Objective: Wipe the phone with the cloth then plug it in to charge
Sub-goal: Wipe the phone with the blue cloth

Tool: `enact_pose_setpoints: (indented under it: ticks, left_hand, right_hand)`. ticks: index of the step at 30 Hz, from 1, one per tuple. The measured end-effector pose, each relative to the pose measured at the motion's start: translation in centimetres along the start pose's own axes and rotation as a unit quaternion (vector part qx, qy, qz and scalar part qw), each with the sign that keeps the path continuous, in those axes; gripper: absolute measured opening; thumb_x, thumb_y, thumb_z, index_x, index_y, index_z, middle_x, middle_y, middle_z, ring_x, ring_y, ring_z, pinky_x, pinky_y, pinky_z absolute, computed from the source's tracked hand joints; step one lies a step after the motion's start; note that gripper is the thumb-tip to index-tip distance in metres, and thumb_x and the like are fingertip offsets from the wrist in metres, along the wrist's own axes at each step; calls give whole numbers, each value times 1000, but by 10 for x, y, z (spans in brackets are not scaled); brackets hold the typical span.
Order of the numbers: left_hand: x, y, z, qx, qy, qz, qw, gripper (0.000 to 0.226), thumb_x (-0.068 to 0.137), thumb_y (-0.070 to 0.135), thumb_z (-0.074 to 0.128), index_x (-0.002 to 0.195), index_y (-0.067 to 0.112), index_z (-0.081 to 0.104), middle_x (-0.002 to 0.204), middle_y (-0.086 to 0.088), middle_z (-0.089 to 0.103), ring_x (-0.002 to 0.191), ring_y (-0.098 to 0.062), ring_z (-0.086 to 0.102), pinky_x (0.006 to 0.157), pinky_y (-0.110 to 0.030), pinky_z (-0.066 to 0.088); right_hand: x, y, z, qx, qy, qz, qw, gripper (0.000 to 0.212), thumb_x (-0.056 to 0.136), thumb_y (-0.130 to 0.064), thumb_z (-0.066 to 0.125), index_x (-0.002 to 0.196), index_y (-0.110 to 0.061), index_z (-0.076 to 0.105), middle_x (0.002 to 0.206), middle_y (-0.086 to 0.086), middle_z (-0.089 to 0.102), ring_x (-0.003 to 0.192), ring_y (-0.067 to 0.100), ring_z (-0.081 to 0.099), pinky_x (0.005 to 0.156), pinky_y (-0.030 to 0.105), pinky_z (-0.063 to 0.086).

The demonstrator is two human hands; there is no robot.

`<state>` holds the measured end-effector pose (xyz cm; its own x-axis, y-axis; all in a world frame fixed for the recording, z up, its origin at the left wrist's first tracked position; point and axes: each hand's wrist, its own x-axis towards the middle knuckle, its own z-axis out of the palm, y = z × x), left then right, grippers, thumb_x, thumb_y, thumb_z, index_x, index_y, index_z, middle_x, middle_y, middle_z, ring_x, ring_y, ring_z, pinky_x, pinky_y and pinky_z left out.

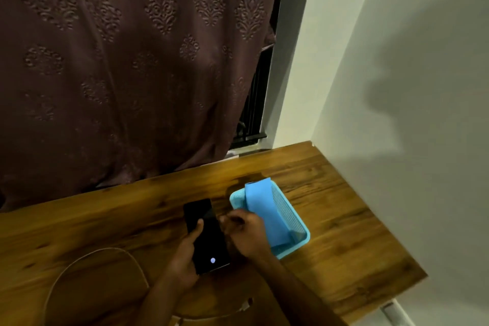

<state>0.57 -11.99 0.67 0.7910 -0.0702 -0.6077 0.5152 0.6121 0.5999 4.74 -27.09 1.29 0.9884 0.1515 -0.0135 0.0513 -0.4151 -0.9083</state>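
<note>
A black phone (207, 230) lies screen up on the wooden table (330, 225), a small light spot glowing near its lower end. My left hand (185, 257) holds the phone from the left, its thumb lying across the dark screen. Just right of the phone is my right hand (244, 230), fingers curled; motion blur hides whether it holds anything. A blue cloth (262, 209) is draped over the blue mesh basket (296, 219) right of my right hand. A white charging cable (87, 257) loops across the table at the lower left, and its plug end (246, 304) lies near my right forearm.
A dark patterned curtain (127, 66) hangs behind the table's far edge. A window grille (251, 114) shows past the curtain's right side. A pale wall (397, 87) runs along the table's right edge.
</note>
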Motion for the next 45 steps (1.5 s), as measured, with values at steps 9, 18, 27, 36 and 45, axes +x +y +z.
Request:
enact_pose_setpoints:
  ticks: [9, 18, 27, 36, 45]
  left_hand:
    - [9, 4, 7, -27, -5, -27, 999, 55, 93, 52, 53, 124, 8, 67, 117, -18, 73, 120, -37, 63, 113, -54, 39]
    - [3, -3, 2, -36, 21, -6, 999, 58, 95, 56, 48, 128, 12, 64, 128, -13, 69, 122, -36, 63, 110, -53, 42]
    - [-8, 7, 8, -53, 15, 0, 998, 61, 94, 54, 54, 127, 4, 64, 124, -23, 69, 121, -40, 62, 114, -55, 39]
    - [-12, 13, 7, -71, -11, 16, 997, 61, 91, 54, 58, 133, 10, 60, 128, -16, 68, 123, -41, 61, 113, -56, 39]
    - [-22, 14, 20, -78, -49, 19, 996, 58, 94, 57, 51, 124, 9, 65, 130, -17, 67, 126, -43, 57, 113, -58, 38]
  right_hand:
    - [51, 45, -40, -301, 45, 107, 947, 60, 92, -50, 56, 137, -13, 43, 131, 8, 55, 118, 26, 55, 95, 43, 51]
    - [56, 46, -23, -521, -6, 71, 850, 58, 100, -39, 46, 141, 0, 39, 138, 22, 50, 121, 35, 54, 95, 42, 50]
    - [56, 25, -42, -480, -5, 25, 877, 15, 98, -14, 53, 108, -13, 63, 108, 6, 70, 97, 23, 69, 80, 33, 55]
    - [34, 10, -86, -17, 178, 59, 982, 14, 100, -20, 53, 100, -8, 60, 83, 9, 67, 80, 35, 65, 61, 35, 46]
    - [4, -44, -99, -105, 53, -77, 990, 25, 92, -4, 60, 106, -24, 55, 87, 1, 71, 68, 15, 69, 55, 25, 55]
